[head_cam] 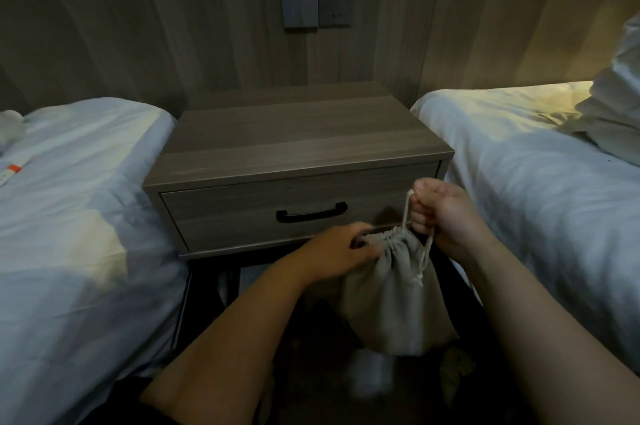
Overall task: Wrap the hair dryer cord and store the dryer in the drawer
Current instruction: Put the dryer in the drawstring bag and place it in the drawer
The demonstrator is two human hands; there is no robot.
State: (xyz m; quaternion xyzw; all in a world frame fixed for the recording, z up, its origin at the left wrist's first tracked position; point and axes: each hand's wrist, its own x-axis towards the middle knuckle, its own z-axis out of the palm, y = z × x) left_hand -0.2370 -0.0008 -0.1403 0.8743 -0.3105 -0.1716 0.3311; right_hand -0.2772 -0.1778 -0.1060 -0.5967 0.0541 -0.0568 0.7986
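A beige drawstring cloth bag (391,300) hangs bulging in front of the nightstand; what it holds is hidden, and no hair dryer or cord shows. My left hand (341,253) pinches the gathered mouth of the bag from the left. My right hand (443,213) is closed on the bag's pale drawstring (405,213), pulling it up and to the right. The nightstand's drawer (242,213) is closed, with its black handle (311,212) just above and left of my left hand.
The wooden nightstand (294,137) stands between two white beds, one on the left (76,203) and one on the right (540,182). A small orange-tipped item (12,171) lies on the left bed. A wall switch (299,5) and socket (335,4) sit above.
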